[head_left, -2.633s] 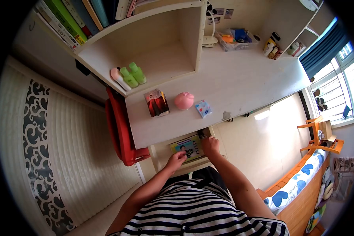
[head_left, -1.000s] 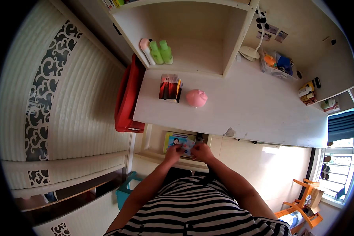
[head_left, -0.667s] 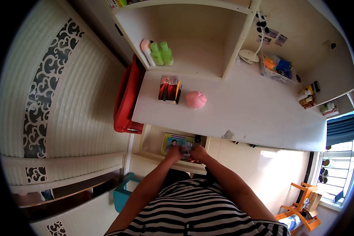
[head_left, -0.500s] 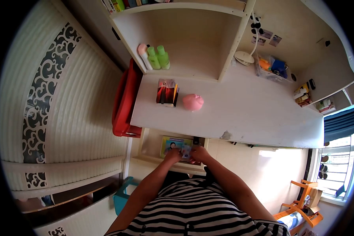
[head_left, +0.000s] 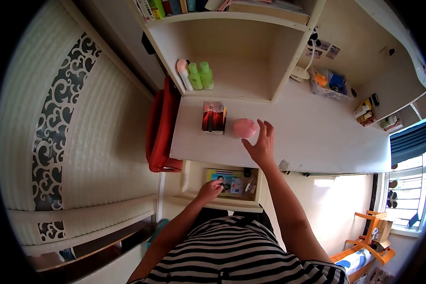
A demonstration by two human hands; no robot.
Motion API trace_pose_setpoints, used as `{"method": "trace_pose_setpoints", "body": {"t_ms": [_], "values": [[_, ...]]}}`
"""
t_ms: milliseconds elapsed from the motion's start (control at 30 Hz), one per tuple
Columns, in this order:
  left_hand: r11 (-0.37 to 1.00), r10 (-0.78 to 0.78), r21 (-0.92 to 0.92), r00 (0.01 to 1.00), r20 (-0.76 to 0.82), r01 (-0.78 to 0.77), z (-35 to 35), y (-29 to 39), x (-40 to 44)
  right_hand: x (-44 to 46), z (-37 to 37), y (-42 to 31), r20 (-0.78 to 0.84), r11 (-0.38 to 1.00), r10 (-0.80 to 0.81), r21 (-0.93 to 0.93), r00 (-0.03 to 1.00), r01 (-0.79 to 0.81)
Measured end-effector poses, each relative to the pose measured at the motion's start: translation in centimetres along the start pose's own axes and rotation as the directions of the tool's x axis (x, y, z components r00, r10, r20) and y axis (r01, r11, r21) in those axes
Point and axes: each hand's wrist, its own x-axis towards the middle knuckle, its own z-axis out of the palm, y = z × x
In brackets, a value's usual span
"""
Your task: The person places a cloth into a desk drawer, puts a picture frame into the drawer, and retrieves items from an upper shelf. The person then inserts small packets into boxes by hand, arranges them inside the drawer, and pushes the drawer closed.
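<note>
A pink piggy bank (head_left: 244,128) stands on the white desk (head_left: 326,137). My right hand (head_left: 262,143) is at its right side, thumb and fingers spread around it; whether they touch it I cannot tell. Below the desk's front edge, the open drawer (head_left: 194,173) holds a booklet (head_left: 212,175) with a picture of a person on its cover. Over that booklet, my left hand (head_left: 209,191) is closed, its fingertips pinched together. Something small and dark shows at the fingertips, too small to name. A few small items (head_left: 250,185) lie at the drawer's right end.
A stack of small books or boxes (head_left: 214,117) stands left of the piggy bank. Green bottles (head_left: 207,76) occupy the shelf. A red chair (head_left: 164,128) is at the desk's left end. Farther right are a lamp (head_left: 299,73) and a clear bin (head_left: 324,91).
My right hand has risen from the drawer to the piggy bank and opened. The left hand stays over the drawer, closed. The whole view has shifted slightly.
</note>
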Motion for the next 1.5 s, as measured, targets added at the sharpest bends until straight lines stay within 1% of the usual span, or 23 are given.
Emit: {"method": "trace_pose_setpoints", "body": {"t_ms": [33,100,200,333,400,433,500,533,600,667,733,800,833,933,967,1033,1100,1200,1300,1333,1400,1433,1500], "values": [[1.000,0.004,0.002,1.000,0.003,-0.004,-0.4,0.1,-0.1,0.4,0.5,-0.4,-0.005,1.000,0.002,-0.002,1.000,-0.002],[1.000,0.009,-0.018,0.999,0.034,-0.009,-1.1,0.3,-0.4,0.7,1.7,-0.7,0.066,0.984,0.131,-0.130,0.989,-0.122],[0.998,0.051,-0.029,0.997,0.056,-0.049,-2.0,0.1,-0.7,0.7,2.9,-0.8,0.053,0.972,0.167,-0.177,0.985,-0.155],[0.994,0.054,-0.098,0.994,0.092,-0.045,-3.0,-0.1,-0.9,0.8,3.4,0.3,0.064,0.984,0.166,-0.083,0.984,-0.160],[0.995,0.075,-0.066,0.993,0.097,-0.069,-3.2,-0.2,-0.9,0.6,2.7,0.7,0.077,0.998,0.065,-0.030,0.995,-0.063],[0.995,0.081,-0.064,0.991,0.105,-0.074,-3.2,-0.3,-0.7,0.5,2.0,1.2,0.069,0.997,0.071,-0.035,0.995,-0.069],[0.993,0.065,-0.105,0.990,0.124,-0.052,-3.2,-0.3,-0.5,0.5,0.5,1.9,0.308,0.980,-0.162,0.161,0.937,0.117],[0.993,0.069,-0.105,0.989,0.130,-0.055,-3.2,-0.1,-0.6,0.5,0.2,2.0,0.305,0.981,-0.157,0.155,0.939,0.113],[0.993,0.067,-0.109,0.988,0.139,-0.052,-3.1,0.2,-0.6,0.3,-0.4,2.2,0.393,0.984,-0.168,0.018,0.904,0.175],[0.993,0.070,-0.105,0.984,0.161,-0.053,-2.9,0.7,-0.4,0.3,-0.4,2.3,0.399,0.990,-0.132,0.009,0.907,0.140],[0.993,0.072,-0.100,0.982,0.175,-0.055,-2.7,1.2,-0.3,0.2,0.2,3.0,0.406,0.994,-0.103,0.007,0.908,0.110],[0.996,0.079,-0.057,0.976,0.203,-0.069,-2.6,1.5,-0.2,0.3,0.4,3.0,0.382,0.980,-0.181,0.142,0.906,0.136],[0.995,0.088,-0.053,0.976,0.200,-0.079,-2.6,1.5,0.0,0.1,0.3,2.7,0.373,0.980,-0.186,0.141,0.909,0.143],[0.992,0.122,-0.058,0.975,0.185,-0.113,-2.4,1.4,0.4,-0.7,0.6,2.8,0.295,0.939,-0.152,0.341,0.943,0.045],[0.991,0.127,-0.056,0.975,0.180,-0.119,-2.5,1.3,0.6,-1.0,1.0,2.8,0.290,0.938,-0.158,0.342,0.944,0.052],[0.994,0.106,-0.049,0.977,0.184,-0.099,-2.7,1.6,0.7,-1.7,2.1,2.7,0.088,0.976,-0.082,0.208,0.993,0.062],[0.993,0.112,-0.054,0.978,0.175,-0.104,-2.7,1.6,0.7,-2.0,2.4,2.5,0.101,0.988,-0.081,0.141,0.992,0.066],[0.991,0.122,-0.080,0.979,0.163,-0.110,-2.7,1.3,0.7,-2.5,1.3,-1.3,0.221,0.979,0.205,-0.050,0.953,-0.199],[0.990,0.123,-0.091,0.981,0.151,-0.110,-2.6,1.0,0.6,-2.5,1.8,-1.9,0.275,0.965,0.264,-0.073,0.925,-0.254],[0.991,0.120,-0.081,0.982,0.147,-0.109,-2.6,0.9,0.5,-2.5,2.5,-1.2,0.280,0.965,0.260,-0.072,0.924,-0.250],[0.990,0.120,-0.085,0.984,0.135,-0.109,-2.5,0.6,0.5,-2.3,3.9,0.2,0.264,0.966,0.149,0.169,0.953,-0.198],[0.990,0.124,-0.087,0.984,0.126,-0.113,-2.4,0.5,0.5,-2.2,3.9,0.8,0.270,0.966,0.146,0.170,0.952,-0.196],[0.989,0.127,-0.092,0.986,0.112,-0.117,-2.4,0.3,0.4,-1.7,3.5,1.4,0.305,0.947,-0.056,0.319,0.951,-0.046]]}}
